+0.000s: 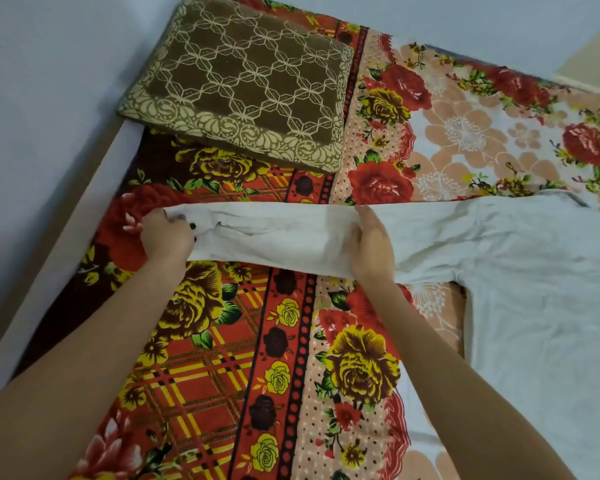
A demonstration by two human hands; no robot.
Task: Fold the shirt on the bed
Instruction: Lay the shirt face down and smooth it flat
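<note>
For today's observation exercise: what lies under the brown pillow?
The pillow rests on the floral bedsheet, its left corner overhanging the bed's edge. Whatever the sheet's pattern does beneath it is covered.

Your shirt [541,299] runs off the right edge, so its far sleeve is unseen. Your left hand [165,237] covers the cuff's end

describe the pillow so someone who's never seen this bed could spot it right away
Start at the bed's floral sheet and look to its far left corner by the wall. The pillow lies flat there, beyond the white shirt. It alone is brown with a cream geometric lattice, not roses.
</note>
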